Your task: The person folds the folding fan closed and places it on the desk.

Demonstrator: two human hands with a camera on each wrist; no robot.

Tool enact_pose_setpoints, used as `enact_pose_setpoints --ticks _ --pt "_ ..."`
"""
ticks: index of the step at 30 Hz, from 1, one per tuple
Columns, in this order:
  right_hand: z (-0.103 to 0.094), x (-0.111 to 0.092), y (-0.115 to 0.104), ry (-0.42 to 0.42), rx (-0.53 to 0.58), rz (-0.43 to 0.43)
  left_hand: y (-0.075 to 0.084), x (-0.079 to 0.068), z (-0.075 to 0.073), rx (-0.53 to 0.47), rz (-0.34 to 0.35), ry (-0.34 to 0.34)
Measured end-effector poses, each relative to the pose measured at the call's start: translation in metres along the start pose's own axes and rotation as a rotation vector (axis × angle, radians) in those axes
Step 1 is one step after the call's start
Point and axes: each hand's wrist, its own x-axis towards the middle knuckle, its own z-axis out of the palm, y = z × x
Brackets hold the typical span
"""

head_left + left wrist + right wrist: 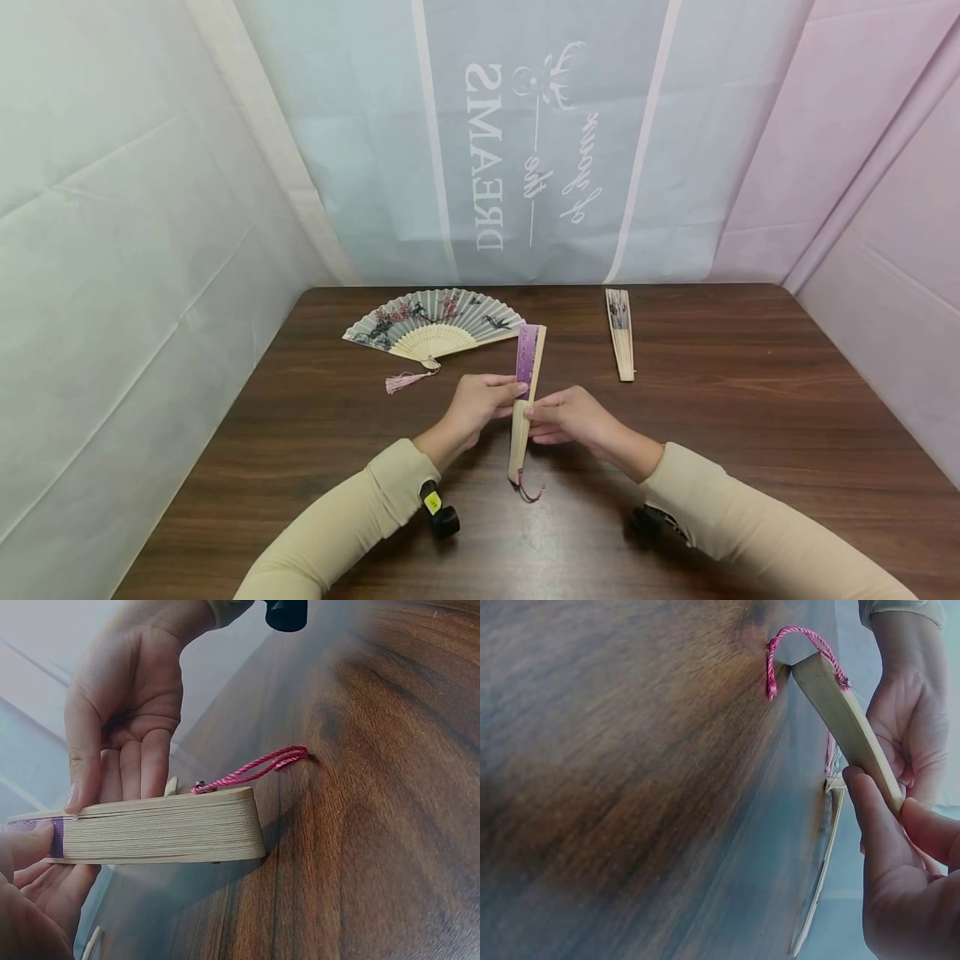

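From my remote post I found the left hand (480,400) pinching the purple fan (519,429), thumb on the purple band (527,350) and fingers behind. The right hand (573,417) pinched the same fan slightly lower, thumb and fingers bent onto its right-hand edge. Neither hand was spread. The fan stood just below the centre of the frame, between the hands, folded or nearly so, narrow end toward the bottom; I could not tell whether that end touched the table (300,433). In my judgement it was light, stiff along its stacked ribs (165,836), not notably slippery, but fragile where ribs and band were thin. The sound hold was on the outer ribs, with light pressure and no twisting. A red cord (240,778) hung off the narrow end. Further out, up and left of centre, a spread fan (442,310) lay with a pink tassel (405,381). Right of centre, a grey fan (620,337) lay folded, apart from the hands.
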Motion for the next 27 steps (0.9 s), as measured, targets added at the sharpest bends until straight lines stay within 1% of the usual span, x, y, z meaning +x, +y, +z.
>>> enact_pose_setpoints --ticks 6,13,19,27 --pt "-0.0010 -0.0005 -0.0008 0.010 0.006 0.000 0.0017 0.0002 0.0007 -0.010 -0.008 0.002" --pt "-0.0034 0.0009 -0.0023 0.057 0.051 0.008 0.0025 -0.0003 0.0016 -0.056 0.002 0.015" --pt "-0.0064 0.0036 0.0006 0.046 0.070 -0.003 0.0024 0.0002 0.0021 -0.073 0.004 0.020" --pt "-0.0089 0.0068 -0.0001 0.050 0.101 -0.012 0.0056 0.0001 0.0017 -0.056 0.026 0.013"
